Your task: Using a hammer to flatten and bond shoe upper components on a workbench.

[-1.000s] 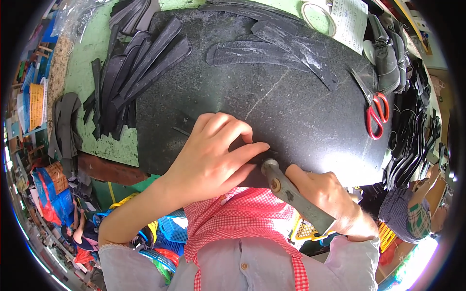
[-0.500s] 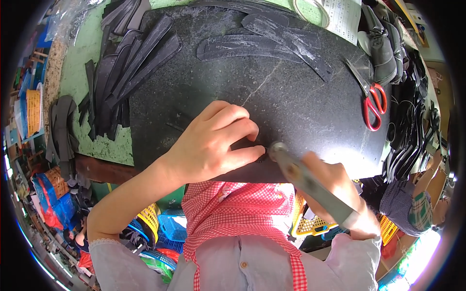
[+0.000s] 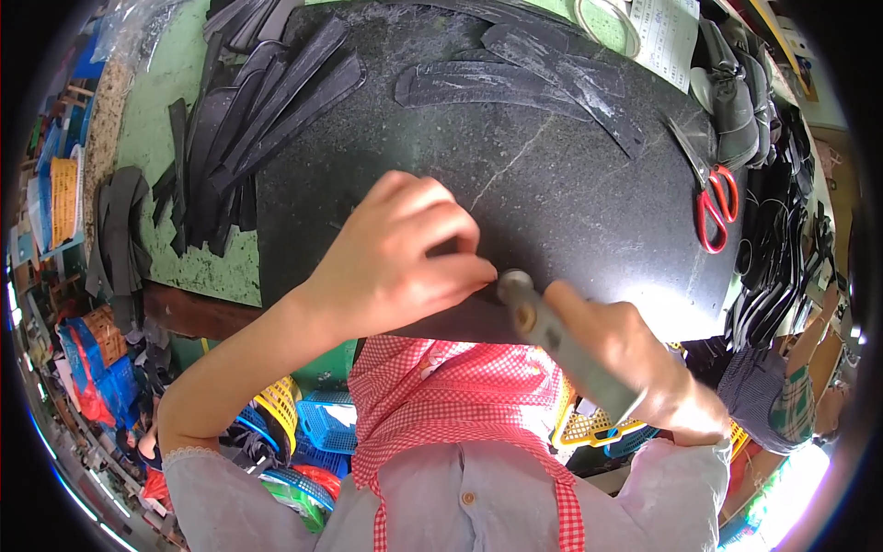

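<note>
My right hand [image 3: 618, 342] is closed around a metal hammer [image 3: 568, 348]. Its round striking face is low over the black slab [image 3: 589, 207], close beside my left fingertips; whether it touches anything there I cannot tell. My left hand [image 3: 391, 253] is on the near part of the slab with fingers curled and thumb and forefinger pinched together. What sits in that pinch is mostly hidden; only a bit of something dark shows under the fingers.
Dark strips [image 3: 285, 101] lie fanned at the slab's left, and others [image 3: 552, 78] cross at its far side. Red-handled scissors [image 3: 713, 216] rest at the right, near bundles of black pieces [image 3: 782, 230]. A ring-shaped roll [image 3: 635, 41] and printed paper [image 3: 664, 37] are at the back.
The hammer has shifted left, nearer my left fingertips, with my right hand following. My left hand has moved slightly and its fingers are more tightly curled. The view has shifted a little.
</note>
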Demonstrator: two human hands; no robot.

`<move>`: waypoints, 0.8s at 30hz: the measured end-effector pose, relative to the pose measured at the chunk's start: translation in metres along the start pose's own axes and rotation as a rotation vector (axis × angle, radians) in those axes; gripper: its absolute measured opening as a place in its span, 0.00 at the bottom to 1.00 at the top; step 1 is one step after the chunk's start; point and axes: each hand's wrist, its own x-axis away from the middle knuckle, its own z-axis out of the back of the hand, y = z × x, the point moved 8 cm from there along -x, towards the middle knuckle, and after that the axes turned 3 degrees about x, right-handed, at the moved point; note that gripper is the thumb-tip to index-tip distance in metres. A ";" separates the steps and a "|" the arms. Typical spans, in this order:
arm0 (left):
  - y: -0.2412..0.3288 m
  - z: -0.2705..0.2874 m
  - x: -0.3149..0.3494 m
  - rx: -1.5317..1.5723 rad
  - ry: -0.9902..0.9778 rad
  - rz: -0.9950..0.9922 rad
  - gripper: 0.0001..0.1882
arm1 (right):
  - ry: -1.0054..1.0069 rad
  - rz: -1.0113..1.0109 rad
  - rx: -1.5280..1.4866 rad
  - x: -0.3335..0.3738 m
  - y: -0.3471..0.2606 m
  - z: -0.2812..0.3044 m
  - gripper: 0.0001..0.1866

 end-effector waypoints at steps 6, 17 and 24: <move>-0.003 0.010 0.010 -0.069 0.061 -0.080 0.16 | 0.179 -0.053 -0.001 -0.008 0.000 0.022 0.13; -0.023 0.029 0.018 -0.036 -0.037 0.035 0.17 | 0.018 0.122 0.051 -0.032 -0.027 0.000 0.10; -0.017 0.041 0.030 -0.170 0.060 -0.089 0.16 | 0.011 0.149 0.009 -0.047 -0.040 0.007 0.09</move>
